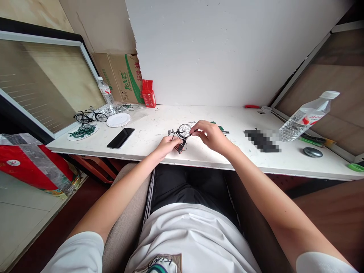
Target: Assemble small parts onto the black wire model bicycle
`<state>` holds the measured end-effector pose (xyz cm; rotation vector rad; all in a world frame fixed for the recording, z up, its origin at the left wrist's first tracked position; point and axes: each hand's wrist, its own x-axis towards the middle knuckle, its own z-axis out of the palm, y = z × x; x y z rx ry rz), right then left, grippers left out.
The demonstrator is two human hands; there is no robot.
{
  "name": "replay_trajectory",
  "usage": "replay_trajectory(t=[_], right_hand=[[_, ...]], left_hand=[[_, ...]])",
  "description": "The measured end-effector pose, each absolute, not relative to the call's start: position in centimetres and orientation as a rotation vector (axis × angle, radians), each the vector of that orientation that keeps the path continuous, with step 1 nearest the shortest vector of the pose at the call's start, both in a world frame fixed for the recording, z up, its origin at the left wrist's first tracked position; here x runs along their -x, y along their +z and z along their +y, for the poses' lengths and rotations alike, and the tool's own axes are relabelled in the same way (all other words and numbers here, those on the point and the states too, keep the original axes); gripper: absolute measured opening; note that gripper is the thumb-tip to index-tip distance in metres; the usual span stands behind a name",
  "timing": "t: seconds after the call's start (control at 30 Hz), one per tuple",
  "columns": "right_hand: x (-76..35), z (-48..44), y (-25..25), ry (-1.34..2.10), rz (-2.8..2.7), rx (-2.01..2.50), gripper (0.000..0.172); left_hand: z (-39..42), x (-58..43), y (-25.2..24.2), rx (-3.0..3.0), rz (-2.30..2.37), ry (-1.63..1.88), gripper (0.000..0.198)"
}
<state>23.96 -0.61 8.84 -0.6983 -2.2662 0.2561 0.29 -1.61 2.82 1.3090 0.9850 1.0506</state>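
Observation:
My left hand (168, 144) is closed on a small black model bicycle (182, 137) held just above the white table's (159, 129) front edge. The model's spoked wheel (184, 131) stands up between my hands. My right hand (209, 134) pinches a thin part at the wheel's right side, fingers pressed together. Small green and dark parts (220, 129) lie on the table behind my right hand.
A black phone (121, 137) lies left of my hands. Farther left are a white plate (118, 120), a finished model bicycle (90, 116), a plate of green parts (83, 132) and a bottle (105, 91). At right lie a tipped water bottle (308, 117) and a dark round lid (313, 152).

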Motion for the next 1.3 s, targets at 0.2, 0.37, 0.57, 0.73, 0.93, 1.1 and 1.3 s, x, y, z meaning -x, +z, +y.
replay_trajectory(t=[0.2, 0.37, 0.57, 0.73, 0.93, 1.1, 1.3], right_hand=[[-23.54, -0.85, 8.64, 0.224, -2.287, 0.686, 0.029], [-23.4, -0.82, 8.45, 0.169, -2.295, 0.671, 0.027], [-23.3, -0.98, 8.47, 0.134, -2.308, 0.701, 0.029], [-23.23, -1.16, 8.5, 0.092, -2.325, 0.741, 0.026], [-23.2, -1.21, 8.6, 0.061, -2.343, 0.755, 0.026], [-23.18, -1.32, 8.71, 0.034, -2.364, 0.771, 0.027], [-23.14, -1.44, 8.73, 0.041, -2.353, 0.757, 0.026]], left_hand=[[-1.64, -0.38, 2.91, -1.309, 0.998, 1.048, 0.02], [-1.69, -0.45, 2.91, -1.304, 1.014, 1.051, 0.02], [-1.72, -0.49, 2.99, -1.313, 1.008, 1.044, 0.021], [-1.75, -0.5, 3.04, -1.328, 1.005, 1.045, 0.023], [-1.82, -0.5, 3.03, -1.328, 1.002, 1.055, 0.022], [-1.85, -0.54, 3.05, -1.333, 1.009, 1.053, 0.022], [-1.87, -0.54, 3.11, -1.33, 1.016, 1.048, 0.021]])
